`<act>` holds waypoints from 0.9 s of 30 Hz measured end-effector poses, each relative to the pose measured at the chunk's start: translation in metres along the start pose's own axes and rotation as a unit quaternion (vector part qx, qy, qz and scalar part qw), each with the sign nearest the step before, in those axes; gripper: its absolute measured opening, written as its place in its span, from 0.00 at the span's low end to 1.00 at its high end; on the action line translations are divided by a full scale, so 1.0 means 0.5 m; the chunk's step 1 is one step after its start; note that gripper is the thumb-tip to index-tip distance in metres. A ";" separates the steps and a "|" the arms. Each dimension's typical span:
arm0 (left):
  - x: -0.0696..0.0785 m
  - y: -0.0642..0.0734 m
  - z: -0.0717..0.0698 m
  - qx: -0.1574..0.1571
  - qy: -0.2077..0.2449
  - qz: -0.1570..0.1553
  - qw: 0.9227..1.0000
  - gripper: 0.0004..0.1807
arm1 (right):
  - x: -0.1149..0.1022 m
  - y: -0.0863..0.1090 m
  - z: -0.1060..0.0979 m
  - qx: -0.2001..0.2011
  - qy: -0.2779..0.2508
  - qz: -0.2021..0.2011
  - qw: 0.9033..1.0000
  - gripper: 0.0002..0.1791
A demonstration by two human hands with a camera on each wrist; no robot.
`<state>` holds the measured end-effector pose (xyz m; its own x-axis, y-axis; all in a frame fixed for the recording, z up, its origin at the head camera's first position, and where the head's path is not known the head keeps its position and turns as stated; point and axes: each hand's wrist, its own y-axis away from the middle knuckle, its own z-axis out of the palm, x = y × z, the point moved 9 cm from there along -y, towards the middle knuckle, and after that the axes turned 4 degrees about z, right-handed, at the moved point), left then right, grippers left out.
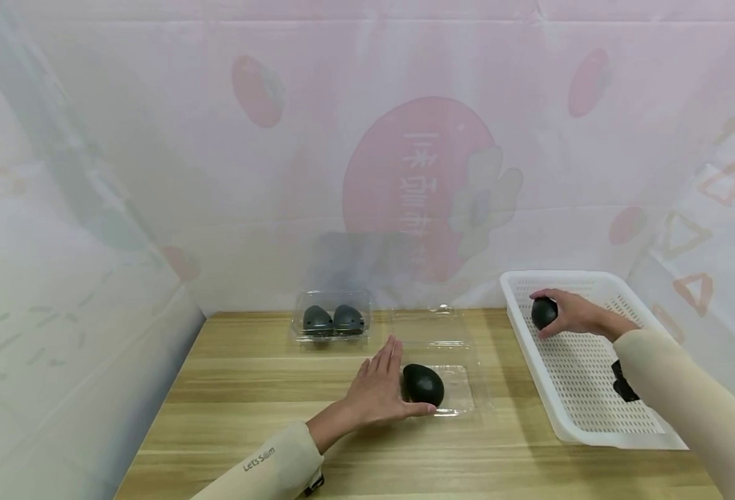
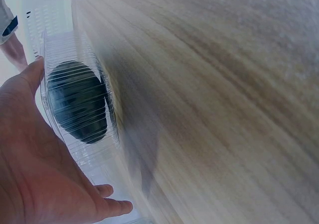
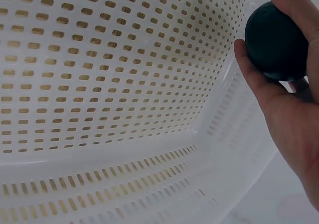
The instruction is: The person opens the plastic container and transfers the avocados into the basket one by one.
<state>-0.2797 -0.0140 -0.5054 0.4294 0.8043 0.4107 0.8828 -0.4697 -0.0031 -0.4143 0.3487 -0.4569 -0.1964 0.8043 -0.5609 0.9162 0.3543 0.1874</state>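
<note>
Ovoid [image 1: 544, 313] in right hand [image 1: 575, 314] shows only in head and right-wrist views.

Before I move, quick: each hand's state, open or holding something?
Left hand: open, at the clear container.
Right hand: closed, holding a dark rounded object at the white basket.

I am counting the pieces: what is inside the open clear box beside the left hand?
One dark avocado-like piece lies inside the open clear box; no other shows. Anything directly beneath it is covered and cannot be seen.
</note>
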 end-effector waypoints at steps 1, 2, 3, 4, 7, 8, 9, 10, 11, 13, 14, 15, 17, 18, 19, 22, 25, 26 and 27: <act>0.000 0.000 0.001 -0.002 -0.001 -0.001 1.000 0.75 | 0.002 -0.001 0.003 -0.002 0.005 0.002 1.000 0.54; -0.001 0.001 0.001 -0.004 -0.002 -0.002 1.000 0.75 | 0.003 -0.002 0.005 -0.003 0.012 0.003 1.000 0.54; 0.000 0.001 0.000 -0.004 -0.001 -0.002 1.000 0.75 | 0.004 -0.003 0.007 -0.004 0.017 0.003 1.000 0.54; 0.000 0.001 0.000 -0.005 0.000 -0.002 1.000 0.75 | 0.005 -0.004 0.009 -0.005 0.026 0.001 1.000 0.54; 0.000 0.001 0.000 -0.007 0.000 -0.004 1.000 0.74 | 0.008 -0.008 0.014 -0.009 0.043 -0.002 0.999 0.55; -0.001 0.001 0.000 -0.008 0.000 -0.005 1.000 0.74 | 0.010 -0.010 0.016 -0.011 0.048 -0.003 0.999 0.55; -0.001 0.001 -0.001 -0.007 0.000 -0.006 1.000 0.74 | 0.012 -0.011 0.018 -0.012 0.053 -0.002 0.999 0.55; -0.001 0.000 -0.001 -0.007 0.000 -0.006 1.000 0.74 | 0.014 -0.012 0.021 -0.014 0.057 -0.004 0.998 0.54; -0.001 0.000 -0.001 -0.006 0.000 -0.006 1.000 0.74 | 0.016 -0.012 0.023 -0.015 0.060 -0.002 0.998 0.54; 0.000 0.000 -0.002 -0.006 0.001 -0.005 1.000 0.74 | 0.019 -0.012 0.028 -0.017 0.065 -0.004 0.998 0.54; 0.000 0.000 -0.002 -0.006 0.001 -0.005 1.000 0.74 | 0.019 -0.012 0.030 -0.017 0.069 -0.006 0.997 0.53; 0.000 -0.001 -0.002 -0.007 0.001 -0.005 1.000 0.74 | 0.019 -0.011 0.032 -0.016 0.070 -0.006 0.997 0.53; 0.000 -0.002 -0.002 -0.007 0.003 -0.005 1.000 0.74 | 0.018 -0.010 0.034 -0.017 0.071 -0.010 0.997 0.53; 0.001 -0.002 -0.002 -0.007 0.004 -0.004 1.000 0.74 | 0.017 -0.010 0.035 -0.016 0.073 -0.012 0.997 0.53; 0.001 -0.002 -0.002 -0.008 0.004 -0.004 1.000 0.74 | 0.016 -0.009 0.036 -0.016 0.072 -0.013 0.997 0.52; 0.003 -0.002 -0.002 -0.006 0.004 -0.003 1.000 0.74 | 0.010 -0.007 0.040 -0.017 0.082 -0.024 0.996 0.51; 0.002 -0.003 0.000 -0.006 0.003 -0.003 1.000 0.73 | 0.004 -0.006 0.043 -0.015 0.095 -0.039 0.995 0.49; 0.003 -0.003 0.001 -0.006 0.004 -0.003 1.000 0.74 | 0.002 -0.006 0.044 -0.015 0.098 -0.044 0.994 0.49; 0.003 -0.003 0.002 -0.006 0.004 -0.003 1.000 0.74 | 0.002 -0.006 0.044 -0.015 0.098 -0.045 0.994 0.49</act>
<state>-0.2805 -0.0118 -0.5057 0.4232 0.8040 0.4177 0.8828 -0.4697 0.0098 -0.4093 0.3378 -0.4758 -0.3443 0.8453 -0.4086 0.8815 0.4408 0.1692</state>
